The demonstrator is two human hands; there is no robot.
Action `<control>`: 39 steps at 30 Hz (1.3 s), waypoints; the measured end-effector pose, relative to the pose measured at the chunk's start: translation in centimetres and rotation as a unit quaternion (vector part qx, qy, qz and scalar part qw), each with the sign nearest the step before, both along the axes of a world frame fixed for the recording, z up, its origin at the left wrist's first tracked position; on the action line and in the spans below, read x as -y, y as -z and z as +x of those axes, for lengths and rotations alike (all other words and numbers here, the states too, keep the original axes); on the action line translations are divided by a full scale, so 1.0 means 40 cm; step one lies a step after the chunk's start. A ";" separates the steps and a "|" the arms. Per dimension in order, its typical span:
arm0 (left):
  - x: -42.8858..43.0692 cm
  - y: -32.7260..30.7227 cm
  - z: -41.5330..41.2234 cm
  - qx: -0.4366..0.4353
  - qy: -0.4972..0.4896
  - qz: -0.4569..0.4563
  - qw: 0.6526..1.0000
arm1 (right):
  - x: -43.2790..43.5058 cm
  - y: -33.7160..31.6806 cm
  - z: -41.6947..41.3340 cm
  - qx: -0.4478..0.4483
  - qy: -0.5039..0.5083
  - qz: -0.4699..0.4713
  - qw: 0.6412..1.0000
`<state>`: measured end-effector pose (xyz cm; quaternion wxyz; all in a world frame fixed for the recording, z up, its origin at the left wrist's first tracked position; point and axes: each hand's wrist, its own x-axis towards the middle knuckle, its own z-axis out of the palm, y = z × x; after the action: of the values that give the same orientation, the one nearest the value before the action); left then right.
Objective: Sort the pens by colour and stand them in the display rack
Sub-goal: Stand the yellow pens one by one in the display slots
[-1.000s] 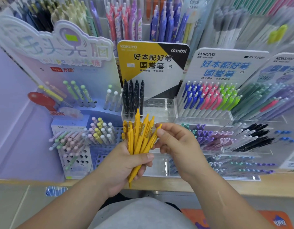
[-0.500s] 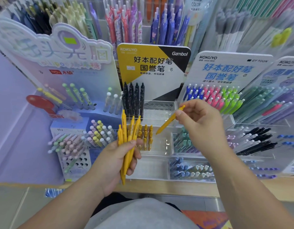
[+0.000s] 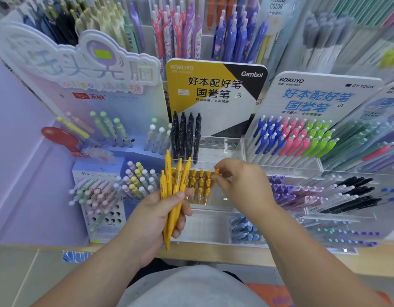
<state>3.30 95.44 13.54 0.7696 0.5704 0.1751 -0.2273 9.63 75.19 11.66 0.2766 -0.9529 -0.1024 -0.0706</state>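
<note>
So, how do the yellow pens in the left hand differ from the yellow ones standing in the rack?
The held yellow pens are bunched in the left hand; the racked yellow pens stand apart in tidy rows. The held ones fan out unevenly; the racked ones lean alike. Both sets are the same yellow.

Left hand [image 3: 156,218] in curled grip; right hand [image 3: 242,185] forward, fingers [image 3: 224,166] pinched.

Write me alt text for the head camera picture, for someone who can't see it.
The right hand pinches a yellow pen at the clear rack, beside the standing yellow pens, while the left hand grips a bundle of more yellow pens. Black pens stand in the tier behind, with colourful pen displays all around.
</note>
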 end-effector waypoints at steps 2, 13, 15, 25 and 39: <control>0.003 -0.001 0.000 0.005 0.005 0.001 1.000 | -0.009 0.007 0.000 0.009 -0.010 -0.066 0.998; 0.011 -0.012 0.002 0.018 0.014 0.002 1.000 | -0.003 -0.039 -0.023 -0.033 0.015 0.046 0.998; 0.015 -0.012 0.002 0.024 0.027 0.008 0.999 | -0.008 -0.082 -0.045 -0.097 0.055 0.221 0.969; 0.053 -0.011 -0.002 0.065 0.076 0.099 0.990 | -0.022 -0.119 -0.091 -0.219 0.103 0.425 0.872; 0.029 -0.003 -0.001 0.030 0.013 0.081 0.996 | 0.078 -0.144 -0.052 -0.061 0.104 0.356 0.927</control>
<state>3.27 94.29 13.67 0.7226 0.6398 0.1624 -0.2053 7.56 72.06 17.44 0.5945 -0.7994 0.0466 -0.0724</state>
